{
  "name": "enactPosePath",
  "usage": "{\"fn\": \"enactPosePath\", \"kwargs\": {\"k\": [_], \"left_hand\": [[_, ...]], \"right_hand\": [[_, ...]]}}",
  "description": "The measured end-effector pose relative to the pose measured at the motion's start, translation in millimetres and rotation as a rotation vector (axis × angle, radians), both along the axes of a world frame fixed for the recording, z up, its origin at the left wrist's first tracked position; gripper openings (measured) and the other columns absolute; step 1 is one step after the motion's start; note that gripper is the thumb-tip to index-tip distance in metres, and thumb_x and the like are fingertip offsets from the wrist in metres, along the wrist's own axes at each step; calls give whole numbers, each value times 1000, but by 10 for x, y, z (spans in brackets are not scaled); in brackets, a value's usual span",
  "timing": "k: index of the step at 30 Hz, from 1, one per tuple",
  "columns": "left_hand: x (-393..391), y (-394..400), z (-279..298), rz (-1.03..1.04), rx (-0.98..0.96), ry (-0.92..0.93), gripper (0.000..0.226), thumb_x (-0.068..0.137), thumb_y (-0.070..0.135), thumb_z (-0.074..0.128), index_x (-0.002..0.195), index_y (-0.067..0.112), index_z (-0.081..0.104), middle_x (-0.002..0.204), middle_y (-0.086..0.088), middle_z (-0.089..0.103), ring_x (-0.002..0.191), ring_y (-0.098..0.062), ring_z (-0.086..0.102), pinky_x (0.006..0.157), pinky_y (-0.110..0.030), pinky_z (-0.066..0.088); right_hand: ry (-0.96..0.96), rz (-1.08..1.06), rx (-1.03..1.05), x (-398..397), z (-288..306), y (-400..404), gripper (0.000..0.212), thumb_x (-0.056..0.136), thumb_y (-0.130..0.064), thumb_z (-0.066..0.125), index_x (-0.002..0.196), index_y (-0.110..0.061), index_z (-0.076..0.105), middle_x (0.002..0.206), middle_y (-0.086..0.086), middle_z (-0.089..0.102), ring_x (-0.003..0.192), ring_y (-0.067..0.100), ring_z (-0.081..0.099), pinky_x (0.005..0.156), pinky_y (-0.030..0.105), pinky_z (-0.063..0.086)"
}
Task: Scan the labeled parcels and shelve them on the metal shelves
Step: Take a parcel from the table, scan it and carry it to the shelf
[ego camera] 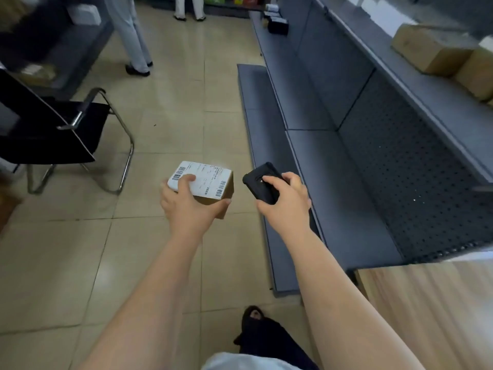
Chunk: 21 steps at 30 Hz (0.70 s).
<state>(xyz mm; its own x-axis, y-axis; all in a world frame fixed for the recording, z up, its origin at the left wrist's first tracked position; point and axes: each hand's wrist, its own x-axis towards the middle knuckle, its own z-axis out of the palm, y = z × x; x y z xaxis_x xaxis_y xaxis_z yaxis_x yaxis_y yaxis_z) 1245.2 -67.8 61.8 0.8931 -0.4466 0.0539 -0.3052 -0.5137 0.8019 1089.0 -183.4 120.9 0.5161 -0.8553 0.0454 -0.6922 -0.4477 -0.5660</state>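
A small brown cardboard parcel (210, 182) with a white barcode label on top is held out over the floor. My left hand (184, 206) grips it from the near side, thumb on the label and fingers under the box. Just to its right, my right hand (285, 201) holds a black handheld scanner (262, 185), thumb on its top face, its front end angled up and to the left. The grey metal shelves (333, 166) run along the right, their lower tiers bare beside my right hand.
Brown boxes (432, 49) sit on the upper shelf at the far right. A black chair with a metal frame (66, 134) stands at the left. A person's legs (136, 44) are ahead on the tiled floor. A wooden surface (426, 303) lies at the lower right.
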Motion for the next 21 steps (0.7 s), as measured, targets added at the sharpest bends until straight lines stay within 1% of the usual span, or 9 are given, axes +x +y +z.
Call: {"fn": "enactPosePath", "kwargs": {"k": [5, 10, 15, 18, 21], "left_hand": [[884, -849, -76, 4, 36, -46, 95, 50, 62, 89, 129, 35, 44, 153, -2, 13, 140, -29, 23, 114, -50, 32], [1927, -1966, 152, 18, 87, -84, 95, 48, 68, 84, 129, 36, 45, 150, -3, 18, 137, -28, 26, 111, -49, 36], [2904, -2911, 403, 43, 100, -124, 92, 50, 65, 86, 128, 37, 45, 149, 0, 17, 139, -27, 22, 112, -46, 36], [3459, -3370, 357, 76, 104, -103, 92, 54, 62, 87, 131, 35, 45, 153, -1, 12, 142, -25, 18, 115, -47, 31], [4104, -3831, 239, 92, 97, -77, 91, 56, 60, 88, 132, 33, 47, 151, -2, 16, 140, -24, 20, 115, -43, 31]], "right_hand": [[-29, 40, 22, 986, -111, -980, 55, 76, -31, 74, 129, -38, 59, 140, -5, 38, 126, 23, 36, 105, 40, 28], [-91, 52, 61, 2102, -105, -2158, 54, 75, -31, 74, 127, -38, 60, 136, -5, 40, 122, 22, 40, 101, 36, 29], [-135, 41, 89, 3152, -71, -3147, 54, 74, -33, 76, 126, -38, 61, 133, -4, 43, 121, 23, 42, 103, 39, 34], [-140, 70, 101, 3761, -79, -3614, 53, 74, -32, 77, 125, -38, 62, 133, -4, 43, 121, 23, 41, 105, 41, 34], [-143, 72, 110, 4417, -156, -4124, 52, 74, -30, 76, 124, -39, 62, 134, -5, 42, 121, 22, 42, 106, 41, 32]]}}
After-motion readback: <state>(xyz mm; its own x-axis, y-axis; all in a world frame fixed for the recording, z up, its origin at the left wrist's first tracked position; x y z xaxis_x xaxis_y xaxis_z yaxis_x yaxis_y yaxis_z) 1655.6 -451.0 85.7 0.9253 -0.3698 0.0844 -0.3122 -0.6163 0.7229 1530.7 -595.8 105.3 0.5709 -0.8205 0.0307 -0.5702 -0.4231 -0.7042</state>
